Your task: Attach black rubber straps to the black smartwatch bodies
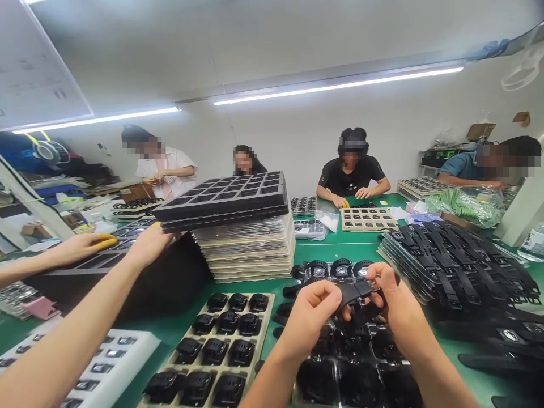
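Note:
My left hand (pixel 312 314) pinches a black watch strap (pixel 355 292) between thumb and fingers, above the table. My right hand (pixel 393 303) grips the strap's other end, where a small metal buckle or pin shows; the fingers hide the detail. Beneath both hands lies a clear plastic tray (pixel 335 368) with black watches in its compartments. Left of it, a beige tray (pixel 266 334) holds rows of watches with curled black straps. To the right, more black straps (pixel 450 255) are heaped on a stack of trays.
A tall stack of beige trays (pixel 250 255) with black foam trays (pixel 221 195) on top stands ahead. From the left, a co-worker's arms (pixel 80 317) reach over a black box (pixel 170 283). A white foam tray (pixel 136 362) lies below them. Several people sit or stand across the green table (pixel 340 250).

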Demonstrator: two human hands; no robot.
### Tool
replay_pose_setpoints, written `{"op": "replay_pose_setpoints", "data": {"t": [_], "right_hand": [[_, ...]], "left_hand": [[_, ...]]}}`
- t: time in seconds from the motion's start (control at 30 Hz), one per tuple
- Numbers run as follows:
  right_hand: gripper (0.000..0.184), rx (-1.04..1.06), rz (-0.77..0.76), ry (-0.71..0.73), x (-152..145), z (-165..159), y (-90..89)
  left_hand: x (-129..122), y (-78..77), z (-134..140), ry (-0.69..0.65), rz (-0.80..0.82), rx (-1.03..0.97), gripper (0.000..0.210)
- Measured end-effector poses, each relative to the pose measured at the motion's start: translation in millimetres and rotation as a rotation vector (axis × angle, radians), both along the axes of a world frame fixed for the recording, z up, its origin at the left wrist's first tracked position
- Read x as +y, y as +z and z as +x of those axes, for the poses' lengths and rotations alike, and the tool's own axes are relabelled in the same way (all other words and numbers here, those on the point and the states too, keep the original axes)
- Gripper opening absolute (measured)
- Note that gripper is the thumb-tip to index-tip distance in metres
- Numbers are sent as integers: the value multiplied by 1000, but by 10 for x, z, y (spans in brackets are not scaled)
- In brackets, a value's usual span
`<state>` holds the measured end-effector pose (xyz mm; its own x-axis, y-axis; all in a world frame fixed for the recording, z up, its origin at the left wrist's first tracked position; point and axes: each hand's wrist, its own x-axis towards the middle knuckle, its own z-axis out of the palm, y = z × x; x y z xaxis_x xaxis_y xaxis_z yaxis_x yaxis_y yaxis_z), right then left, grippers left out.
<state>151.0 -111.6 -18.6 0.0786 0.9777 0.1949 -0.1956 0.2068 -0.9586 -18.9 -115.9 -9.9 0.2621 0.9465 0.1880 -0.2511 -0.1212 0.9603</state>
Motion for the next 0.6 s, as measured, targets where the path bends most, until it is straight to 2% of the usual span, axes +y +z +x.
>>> {"op": "replay_pose_setpoints", "data": {"t": [0.13,0.23,0.33,0.4,0.47,0.6], "right_hand": [[45,-71,7,110,58,76,7],[38,-46,22,165,17,58,31],[29,-118,84,178,-61,0,55],[28,-146,116,204,-95,-35,59],[26,-115,127,189,-107,-61,49],[25,-6,119,77,-97,-94,18]], "left_hand": [[25,9,-91,-14,100,186,37],[-11,7,-96,116,275,322,26],[-71,-13,-53,232,507,500,39],[-103,-21,-23,269,617,588,31],[-124,-15,-5,309,671,627,22],[-136,16,-10,314,677,653,21]]}}
